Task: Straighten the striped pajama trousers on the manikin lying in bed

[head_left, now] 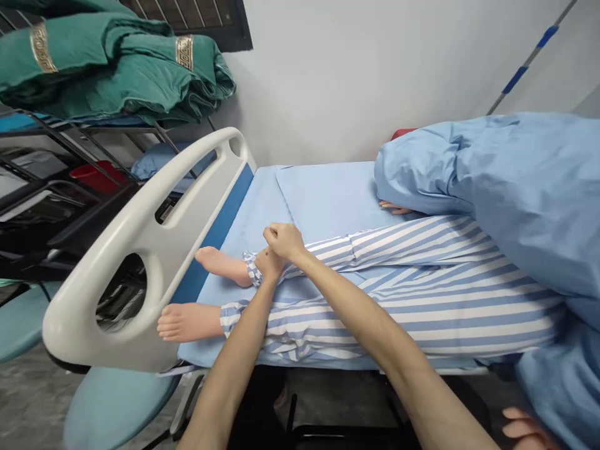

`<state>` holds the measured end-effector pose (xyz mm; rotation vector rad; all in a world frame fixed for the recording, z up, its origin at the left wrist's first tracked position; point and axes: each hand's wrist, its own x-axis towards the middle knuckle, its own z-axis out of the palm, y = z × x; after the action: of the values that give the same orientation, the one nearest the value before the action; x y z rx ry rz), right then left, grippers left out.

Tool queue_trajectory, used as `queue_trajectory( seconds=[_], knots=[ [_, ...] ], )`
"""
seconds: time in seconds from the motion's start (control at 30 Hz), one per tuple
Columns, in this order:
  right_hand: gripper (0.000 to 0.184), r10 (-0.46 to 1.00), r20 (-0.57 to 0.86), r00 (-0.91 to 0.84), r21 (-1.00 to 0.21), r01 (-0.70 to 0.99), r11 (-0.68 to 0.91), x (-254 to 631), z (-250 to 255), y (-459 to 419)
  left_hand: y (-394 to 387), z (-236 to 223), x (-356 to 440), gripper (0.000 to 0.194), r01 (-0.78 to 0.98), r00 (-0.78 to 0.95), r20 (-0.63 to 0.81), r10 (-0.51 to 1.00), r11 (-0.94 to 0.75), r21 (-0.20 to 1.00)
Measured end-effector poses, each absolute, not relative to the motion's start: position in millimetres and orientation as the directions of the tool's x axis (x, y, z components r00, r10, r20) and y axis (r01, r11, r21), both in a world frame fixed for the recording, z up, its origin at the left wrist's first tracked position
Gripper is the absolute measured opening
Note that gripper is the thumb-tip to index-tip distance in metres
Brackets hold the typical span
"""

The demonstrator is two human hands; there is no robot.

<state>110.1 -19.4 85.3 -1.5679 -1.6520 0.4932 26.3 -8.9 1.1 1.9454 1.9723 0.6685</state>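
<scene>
Head view: both hands (pixel 269 264) (pixel 285 240); two legs (pixel 384 247) (pixel 300 325)

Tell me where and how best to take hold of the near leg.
Probably at the bare ankle, wrapped from the near side of the bed. The near leg narrows there, just beyond the striped cuff, and lies along that edge; the footboard stands by the toes and may hamper coming from the end.
</scene>
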Motion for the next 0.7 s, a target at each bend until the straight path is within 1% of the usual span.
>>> queue_trajectory(
  seconds=[0.07, 0.13, 0.2, 0.33, 0.4, 0.57, 0.7],
  knots=[
    [0.040, 0.931, 0.359, 0.069, -0.762, 0.598, 0.250, 111.7, 95.1, -20.5, -8.9, 1.0, 28.0, 0.027, 0.895, -0.093, 0.072, 0.993, 0.052, 0.444],
    [0.043, 0.906, 0.416, 0.075, -0.779, 0.544, 0.312, 113.8, 89.6, -17.8, -9.5, 1.9, 28.9, 0.029, 0.923, -0.115, 0.039, 0.993, 0.092, 0.374],
    [0.043, 0.906, 0.407, 0.118, -0.812, 0.500, 0.300, 117.8, 68.9, -12.8, -10.9, 3.5, 29.5, 0.034, 0.935, -0.112, 0.043, 0.993, 0.090, 0.344],
    [0.044, 0.953, 0.242, 0.183, -0.887, 0.439, 0.141, 127.3, 15.4, -3.4, -12.9, 6.6, 30.6, 0.043, 0.923, -0.070, 0.094, 0.993, 0.028, 0.384],
    [0.044, 0.962, 0.204, 0.183, -0.909, 0.399, 0.117, 129.8, 0.6, -0.6, -11.8, 7.3, 31.2, 0.042, 0.914, -0.063, 0.087, 0.994, 0.023, 0.404],
    [0.043, 0.957, 0.223, 0.184, -0.945, 0.280, 0.166, 131.7, -1.0, 1.6, -8.8, 6.2, 31.5, 0.037, 0.895, -0.052, 0.069, 0.996, 0.016, 0.446],
    [0.043, 0.955, 0.226, 0.193, -0.953, 0.244, 0.177, 132.7, 3.9, -0.9, -10.0, 9.3, 28.9, 0.037, 0.882, 0.017, 0.032, 0.999, -0.031, 0.470]
  ],
)
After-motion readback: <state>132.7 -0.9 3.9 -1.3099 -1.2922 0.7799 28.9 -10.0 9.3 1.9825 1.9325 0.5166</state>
